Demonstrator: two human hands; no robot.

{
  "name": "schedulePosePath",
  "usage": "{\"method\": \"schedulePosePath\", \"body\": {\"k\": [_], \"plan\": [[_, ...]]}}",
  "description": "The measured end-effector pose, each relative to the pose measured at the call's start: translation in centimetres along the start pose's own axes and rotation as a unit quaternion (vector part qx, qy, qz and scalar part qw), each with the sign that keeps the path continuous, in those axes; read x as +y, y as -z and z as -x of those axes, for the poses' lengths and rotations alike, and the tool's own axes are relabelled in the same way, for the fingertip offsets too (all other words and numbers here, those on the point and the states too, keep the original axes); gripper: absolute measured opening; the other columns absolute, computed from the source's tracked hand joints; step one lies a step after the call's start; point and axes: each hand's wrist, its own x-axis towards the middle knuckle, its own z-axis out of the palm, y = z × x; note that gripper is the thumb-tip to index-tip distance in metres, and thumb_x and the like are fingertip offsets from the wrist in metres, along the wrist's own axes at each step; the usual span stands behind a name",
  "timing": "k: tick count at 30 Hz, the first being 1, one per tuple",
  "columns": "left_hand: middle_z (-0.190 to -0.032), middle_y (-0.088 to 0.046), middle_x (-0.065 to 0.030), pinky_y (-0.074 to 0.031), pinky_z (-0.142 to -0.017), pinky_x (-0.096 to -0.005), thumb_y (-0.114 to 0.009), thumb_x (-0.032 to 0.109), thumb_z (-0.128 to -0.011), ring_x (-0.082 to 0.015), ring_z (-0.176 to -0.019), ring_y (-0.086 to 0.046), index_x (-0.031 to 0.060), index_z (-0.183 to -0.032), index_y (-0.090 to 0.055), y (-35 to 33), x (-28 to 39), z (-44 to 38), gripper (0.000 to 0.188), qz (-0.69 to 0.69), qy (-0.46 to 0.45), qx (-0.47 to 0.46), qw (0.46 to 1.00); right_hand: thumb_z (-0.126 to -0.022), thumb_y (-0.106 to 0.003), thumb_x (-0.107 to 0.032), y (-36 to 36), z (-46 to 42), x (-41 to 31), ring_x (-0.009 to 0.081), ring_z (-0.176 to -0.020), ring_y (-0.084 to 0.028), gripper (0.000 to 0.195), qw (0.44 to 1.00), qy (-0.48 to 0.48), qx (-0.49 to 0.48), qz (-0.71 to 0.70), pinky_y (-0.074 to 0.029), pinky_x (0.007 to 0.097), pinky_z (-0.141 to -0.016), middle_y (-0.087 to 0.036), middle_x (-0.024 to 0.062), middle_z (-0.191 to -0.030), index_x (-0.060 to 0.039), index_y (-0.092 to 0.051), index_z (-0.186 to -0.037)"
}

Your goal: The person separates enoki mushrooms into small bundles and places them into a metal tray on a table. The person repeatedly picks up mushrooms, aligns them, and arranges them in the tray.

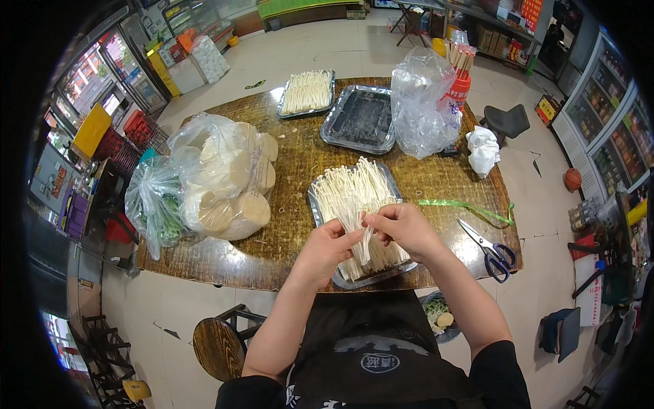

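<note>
My left hand and my right hand meet over a dark tray at the table's near edge. Between them they pinch a small bunch of enoki mushrooms, its stems hanging down toward me. More enoki mushrooms lie packed side by side in that tray, heads pointing away. To the right lie scissors with dark handles, blades partly apart. A green ribbon-like strip stretches beyond them.
Plastic bags hold bundled enoki and green vegetables at left. Farther back are a filled tray, a vacant-looking dark tray, a clear plastic bag and a red chopstick holder. A stool stands below left.
</note>
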Motion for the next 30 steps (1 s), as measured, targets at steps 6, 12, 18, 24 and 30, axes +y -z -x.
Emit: {"method": "schedulePosePath", "body": {"k": [6,12,18,24,30], "plan": [[-0.108,-0.062,-0.0069,-0.052,-0.084,-0.0323,-0.06,0.006,-0.09,-0.013,-0.094,-0.06,0.0005,-0.126,-0.054,2.3,0.0,0.4,0.037,0.035,-0.027,0.027,0.999,-0.089,-0.064,-0.018,1.4,0.4,-0.2,0.0054,-0.059,-0.051,0.019,0.998,-0.007,0.028,-0.057,-0.043,0.0216,-0.055,-0.056,-0.0012,-0.067,0.001,-0.066,-0.085],[-0.105,-0.064,-0.0065,-0.051,-0.08,-0.0284,-0.059,0.003,-0.088,-0.0128,-0.091,-0.061,0.0004,-0.122,-0.057,3.3,0.2,1.4,0.034,-0.028,0.0,0.069,0.997,-0.087,-0.066,-0.019,2.5,0.8,-0.8,0.0069,-0.057,-0.052,0.021,0.998,-0.001,0.039,0.055,-0.044,0.0226,-0.053,-0.057,0.0003,-0.064,0.0013,-0.068,-0.083],[-0.08,-0.066,-0.0063,-0.047,-0.064,-0.0269,-0.065,0.012,-0.085,-0.0114,-0.068,-0.057,-0.0034,-0.102,-0.064,1.0,-2.5,0.7,0.023,-0.333,-0.065,0.102,0.935,-0.081,-0.071,-0.023,-0.7,0.5,-0.2,0.0155,-0.055,-0.061,0.027,0.96,0.015,0.053,0.274,-0.048,0.0306,-0.054,-0.064,0.012,-0.063,0.0034,-0.068,-0.084],[-0.082,-0.067,-0.0063,-0.047,-0.065,-0.0264,-0.062,0.011,-0.087,-0.0102,-0.072,-0.059,-0.0031,-0.104,-0.063,1.9,-3.3,0.6,0.022,-0.241,-0.121,0.112,0.956,-0.081,-0.072,-0.019,-0.5,0.4,2.2,0.0171,-0.061,-0.062,0.026,0.932,0.142,0.12,0.312,-0.048,0.0299,-0.056,-0.065,0.0118,-0.073,0.0029,-0.067,-0.092],[-0.095,-0.065,-0.0055,-0.05,-0.072,-0.0235,-0.058,0.004,-0.089,-0.0111,-0.085,-0.063,-0.0026,-0.117,-0.056,2.6,-0.2,2.6,0.028,-0.123,-0.022,0.088,0.988,-0.083,-0.066,-0.011,0.1,2.2,1.6,0.0265,-0.075,-0.06,0.013,0.873,0.316,0.081,0.361,-0.048,0.0345,-0.067,-0.06,0.0108,-0.08,-0.0021,-0.066,-0.092]]}}
